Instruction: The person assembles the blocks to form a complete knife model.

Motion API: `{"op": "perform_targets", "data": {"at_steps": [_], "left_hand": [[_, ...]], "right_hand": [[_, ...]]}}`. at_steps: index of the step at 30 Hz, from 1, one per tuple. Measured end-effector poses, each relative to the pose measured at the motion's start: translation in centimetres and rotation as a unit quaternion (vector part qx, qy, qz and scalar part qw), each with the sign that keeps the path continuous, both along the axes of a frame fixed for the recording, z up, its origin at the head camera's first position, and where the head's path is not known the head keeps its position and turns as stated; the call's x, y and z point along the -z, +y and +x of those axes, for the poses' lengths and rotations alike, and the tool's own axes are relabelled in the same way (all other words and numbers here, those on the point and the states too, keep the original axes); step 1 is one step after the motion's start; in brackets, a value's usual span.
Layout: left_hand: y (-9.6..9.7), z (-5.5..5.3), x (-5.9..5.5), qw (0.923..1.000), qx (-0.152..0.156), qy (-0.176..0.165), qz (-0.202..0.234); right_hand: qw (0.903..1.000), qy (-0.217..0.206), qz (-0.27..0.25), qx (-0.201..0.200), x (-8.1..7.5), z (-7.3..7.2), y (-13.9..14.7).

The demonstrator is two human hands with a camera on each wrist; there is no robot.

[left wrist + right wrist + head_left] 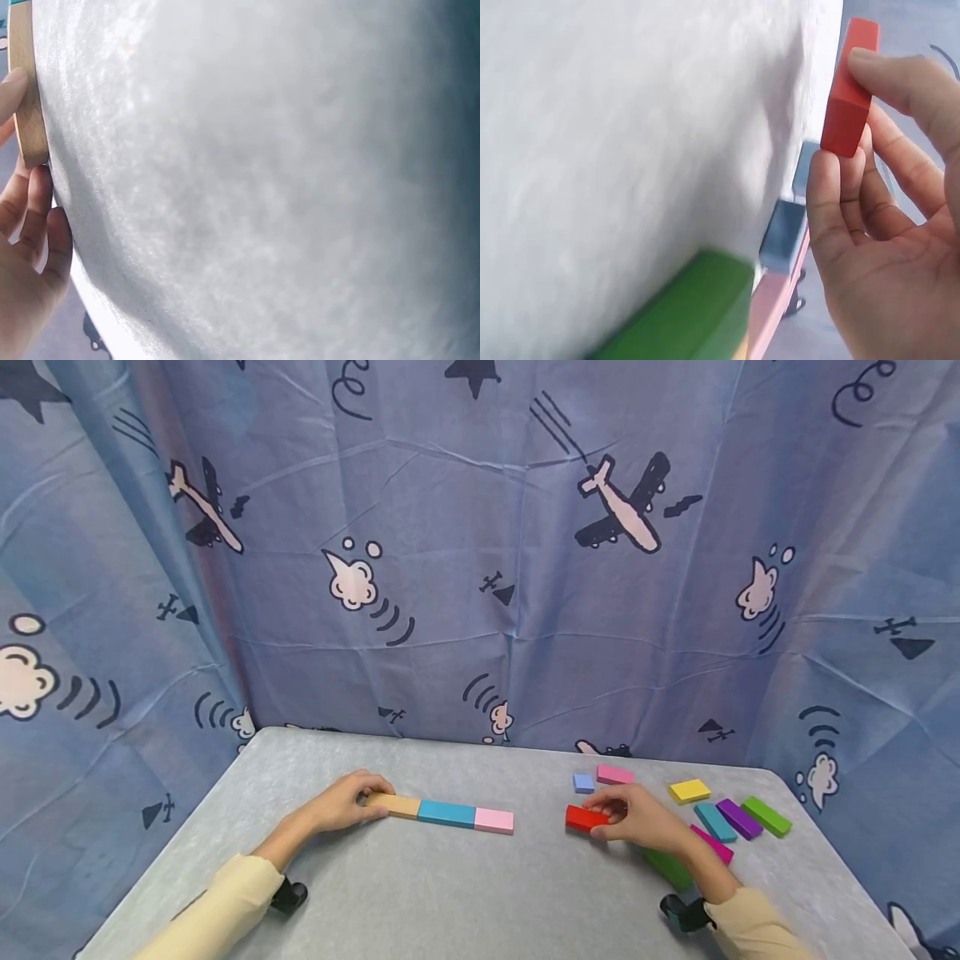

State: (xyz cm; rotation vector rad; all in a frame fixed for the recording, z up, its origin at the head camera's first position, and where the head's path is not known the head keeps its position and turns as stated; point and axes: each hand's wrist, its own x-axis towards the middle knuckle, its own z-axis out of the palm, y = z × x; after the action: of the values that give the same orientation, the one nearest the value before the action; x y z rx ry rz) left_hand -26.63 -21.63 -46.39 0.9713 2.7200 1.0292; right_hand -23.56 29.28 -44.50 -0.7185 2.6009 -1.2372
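Note:
A row of three blocks lies end to end on the table: a natural-wood block [398, 806], a blue block [447, 813] and a pink block [494, 821]. My left hand [348, 802] holds the wood block at the row's left end. In the left wrist view, the thumb lies against one side of that wood block [28, 90] and fingers touch its end. To the right, apart from the row, my right hand [637, 817] pinches a red block [585, 819] between thumb and fingers. The right wrist view shows the red block [851, 90] held above the table.
Several loose blocks lie around the right hand: light blue [583, 783], pink [615, 774], yellow [689, 791], teal [715, 822], purple [739, 819], bright green [767, 816], magenta [712, 843] and dark green [669, 869]. A patterned blue curtain [450, 693] hangs behind the grey table [450, 902].

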Motion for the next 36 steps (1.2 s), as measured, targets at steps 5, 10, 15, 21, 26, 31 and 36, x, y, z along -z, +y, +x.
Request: {"op": "perform_targets", "data": {"at_steps": [5, 10, 15, 21, 26, 31, 36], "left_hand": [[0.0, 0.0, 0.0, 1.0000, 0.000, 0.003, 0.001], [0.0, 0.0, 0.1, 1.0000, 0.000, 0.006, 0.003], [-0.1, -0.2, 0.2, 1.0000, -0.001, 0.004, 0.001], [-0.2, -0.2, 0.4, 1.0000, -0.002, 0.002, -0.002], [-0.1, -0.3, 0.3, 1.0000, -0.001, 0.002, -0.002], [-0.1, -0.3, 0.2, 1.0000, 0.001, 0.003, -0.002], [-0.1, -0.3, 0.3, 1.0000, 0.002, 0.005, 0.000]], "right_hand": [[0.9998, 0.003, 0.008, -0.019, 0.5, -0.5, -1.6], [0.9994, -0.011, 0.019, -0.025, 0.8, -0.9, -3.3], [0.9991, 0.003, 0.017, -0.040, 1.0, -1.1, -4.6], [0.9986, 0.008, 0.014, -0.051, 1.1, -1.4, -6.0], [0.9980, 0.008, 0.023, -0.058, 1.3, -1.7, -6.6], [0.9977, 0.001, 0.018, -0.065, 1.3, -1.9, -7.1], [0.9980, -0.005, 0.017, -0.060, 1.2, -1.9, -7.5]]}}
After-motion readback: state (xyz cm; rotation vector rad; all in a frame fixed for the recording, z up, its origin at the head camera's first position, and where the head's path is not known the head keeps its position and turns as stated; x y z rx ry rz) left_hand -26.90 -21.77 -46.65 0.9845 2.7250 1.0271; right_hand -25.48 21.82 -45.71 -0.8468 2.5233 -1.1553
